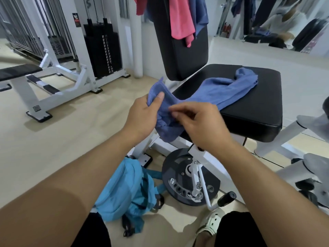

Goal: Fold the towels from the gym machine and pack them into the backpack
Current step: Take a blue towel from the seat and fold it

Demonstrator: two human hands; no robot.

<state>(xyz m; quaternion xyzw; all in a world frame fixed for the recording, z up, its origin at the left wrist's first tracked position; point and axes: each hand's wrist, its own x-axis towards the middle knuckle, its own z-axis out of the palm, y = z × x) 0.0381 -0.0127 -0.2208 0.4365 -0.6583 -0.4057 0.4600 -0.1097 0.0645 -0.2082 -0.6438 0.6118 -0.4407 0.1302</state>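
Observation:
A blue towel (229,86) lies stretched across the black seat pad (258,118) of the gym machine, its near end hanging off the seat's left edge. My left hand (142,114) grips that near end, thumb on top of the hem. My right hand (197,120) pinches the same end just to the right. A pink towel (179,20) and a dark blue towel (201,13) hang over the black backrest (179,56). The light blue backpack (124,189) lies on the floor below my arms, beside the machine's base.
A round black pivot plate with a white lever (192,177) sits under the seat. A white weight-stack machine (103,49) and a bench (19,70) stand at left. Grey pads (313,122) jut out at right. My shoe (210,223) is at the bottom.

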